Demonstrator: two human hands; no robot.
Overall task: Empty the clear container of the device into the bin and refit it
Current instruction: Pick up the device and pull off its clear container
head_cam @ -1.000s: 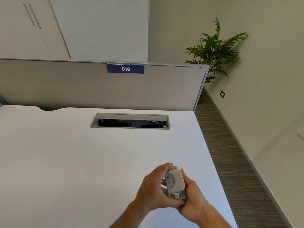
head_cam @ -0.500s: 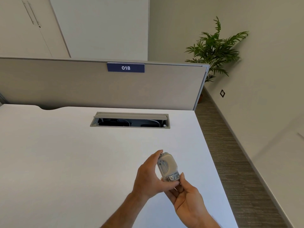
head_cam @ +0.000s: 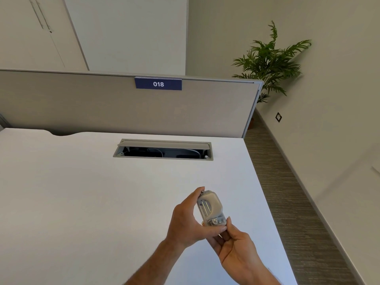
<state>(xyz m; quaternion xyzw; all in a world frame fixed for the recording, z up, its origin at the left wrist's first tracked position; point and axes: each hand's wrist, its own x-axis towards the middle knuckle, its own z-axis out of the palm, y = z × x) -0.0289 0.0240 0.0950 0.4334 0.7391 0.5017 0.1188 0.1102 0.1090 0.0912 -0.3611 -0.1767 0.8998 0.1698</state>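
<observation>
A small grey device (head_cam: 210, 208) with a rounded top and a clear lower part is held upright above the white desk (head_cam: 82, 202). My left hand (head_cam: 185, 221) wraps its left side, index finger on the top and thumb across the bottom. My right hand (head_cam: 236, 245) supports it from below, thumb tip touching the clear end with small metal parts inside. Whether the clear container is seated or partly pulled out is unclear. No bin is in view.
An open cable hatch (head_cam: 163, 150) is cut into the desk ahead. A grey partition (head_cam: 102, 105) with a blue "018" label (head_cam: 158, 84) closes the far edge. The desk's right edge drops to a carpeted floor (head_cam: 287, 192); a potted plant (head_cam: 269, 62) stands in the corner.
Both hands lifted the device slightly and tilted it upright; my right hand slid down from its side to the bottom end.
</observation>
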